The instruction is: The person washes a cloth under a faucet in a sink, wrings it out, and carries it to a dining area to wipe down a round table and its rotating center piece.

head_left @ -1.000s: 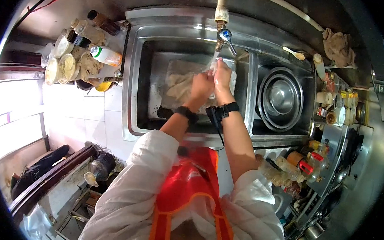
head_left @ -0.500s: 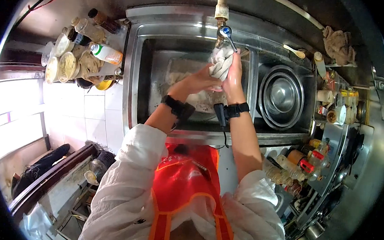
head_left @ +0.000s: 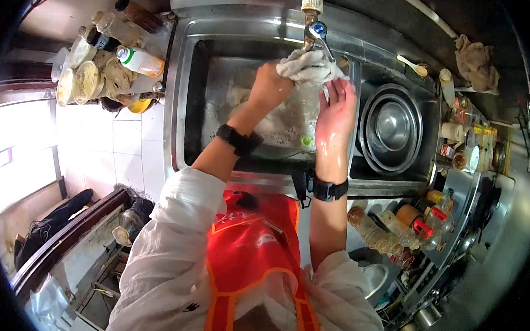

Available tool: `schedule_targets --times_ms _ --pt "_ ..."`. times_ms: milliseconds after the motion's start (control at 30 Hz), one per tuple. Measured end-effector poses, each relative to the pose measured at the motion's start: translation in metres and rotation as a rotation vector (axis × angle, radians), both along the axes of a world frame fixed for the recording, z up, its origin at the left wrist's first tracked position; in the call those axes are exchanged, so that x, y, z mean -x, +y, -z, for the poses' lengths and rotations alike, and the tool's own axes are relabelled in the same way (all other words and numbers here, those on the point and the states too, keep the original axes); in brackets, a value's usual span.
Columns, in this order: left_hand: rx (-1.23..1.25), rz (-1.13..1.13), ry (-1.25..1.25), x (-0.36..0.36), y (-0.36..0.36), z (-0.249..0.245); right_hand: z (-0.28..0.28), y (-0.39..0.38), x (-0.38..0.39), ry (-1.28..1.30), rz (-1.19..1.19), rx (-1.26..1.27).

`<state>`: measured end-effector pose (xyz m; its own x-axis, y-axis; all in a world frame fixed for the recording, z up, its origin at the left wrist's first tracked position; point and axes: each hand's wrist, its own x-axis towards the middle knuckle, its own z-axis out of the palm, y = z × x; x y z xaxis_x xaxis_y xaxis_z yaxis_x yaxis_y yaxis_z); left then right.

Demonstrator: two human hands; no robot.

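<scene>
A bunched, wet white cloth [head_left: 309,66] is under the tap [head_left: 310,29] with the blue-marked lever, above the left sink basin [head_left: 196,119]. My left hand [head_left: 271,88] is closed in a fist around the cloth's left end. At its right end, my right hand [head_left: 334,118] is palm-up and wet, with curled fingers against the cloth and a bit of white between thumb and fingers. Below them, cloudy, sudsy water [head_left: 273,132] lies in the basin, with a small green round thing [head_left: 306,141] near the front.
Nested steel bowls [head_left: 368,149] sit in the right basin, and a spoon [head_left: 412,66] lies on the ledge behind it. Bottles and tubs, including a white-and-orange bottle [head_left: 141,62], crowd the left counter. A brown rag [head_left: 474,63] hangs at the back right. More bottles [head_left: 399,228] stand front right.
My left hand has moved up and left, drawing the cloth out sideways under the tap. My right hand has moved slightly right and down, its fingers loosening. The green thing has come into view.
</scene>
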<state>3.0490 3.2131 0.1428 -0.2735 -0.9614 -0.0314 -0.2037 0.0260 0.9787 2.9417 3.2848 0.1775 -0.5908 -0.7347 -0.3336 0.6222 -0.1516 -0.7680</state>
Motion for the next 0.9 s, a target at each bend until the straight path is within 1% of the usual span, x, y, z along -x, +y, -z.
schedule_targets --times_ms 33,67,133,200,233,267,333,400,467,500,567,600,667,700,733,800,833,900 --pt "0.033 0.0 -0.019 0.0 0.0 -0.003 -0.012 0.003 -0.005 0.055 0.034 -0.028" --pt "0.065 -0.001 -0.039 0.0 0.0 -0.005 -0.019 0.006 -0.005 0.054 0.035 -0.035" --pt "0.086 -0.027 -0.008 0.002 0.002 -0.001 -0.027 0.013 -0.004 0.254 0.156 0.133" --pt "-0.094 0.024 0.061 0.003 0.0 0.005 -0.042 0.018 -0.001 0.316 0.18 0.19" --pt "-0.186 0.027 0.233 0.007 -0.001 0.008 -0.05 0.02 0.0 0.294 0.194 0.197" --pt "-0.194 0.03 0.233 0.008 -0.001 0.009 -0.056 0.022 0.0 0.296 0.197 0.189" --pt "-0.208 0.082 0.183 0.007 -0.001 0.009 -0.066 0.027 0.001 0.314 0.208 0.268" --pt "-0.183 0.105 0.183 0.009 -0.002 0.013 -0.073 0.03 0.002 0.331 0.211 0.276" --pt "-0.038 0.145 0.357 0.012 -0.001 0.011 -0.079 0.036 0.004 0.286 0.209 0.321" --pt "-0.04 0.146 0.357 0.013 -0.001 0.007 -0.08 0.038 0.006 0.29 0.195 0.345" --pt "-0.256 0.193 0.254 0.014 -0.002 -0.001 -0.087 0.04 0.005 0.294 0.205 0.357" --pt "-0.258 0.195 0.255 0.014 -0.002 -0.002 -0.09 0.041 0.005 0.296 0.214 0.372" --pt "-0.515 0.172 0.412 0.013 -0.004 -0.003 -0.094 0.045 0.007 0.283 0.218 0.387" --pt "-0.505 0.121 0.511 0.015 -0.006 0.005 -0.096 0.046 0.008 0.278 0.208 0.418" --pt "-0.507 0.123 0.511 0.017 -0.007 0.01 -0.098 0.047 0.008 0.273 0.198 0.448" --pt "-0.496 0.07 0.651 0.02 -0.007 0.016 -0.103 0.05 0.008 0.261 0.192 0.468" --pt "-0.497 0.07 0.652 0.022 -0.007 0.019 -0.105 0.051 0.009 0.255 0.168 0.5" --pt "-0.533 -0.12 0.727 0.028 -0.005 0.022 -0.107 0.052 0.009 0.248 0.145 0.531"
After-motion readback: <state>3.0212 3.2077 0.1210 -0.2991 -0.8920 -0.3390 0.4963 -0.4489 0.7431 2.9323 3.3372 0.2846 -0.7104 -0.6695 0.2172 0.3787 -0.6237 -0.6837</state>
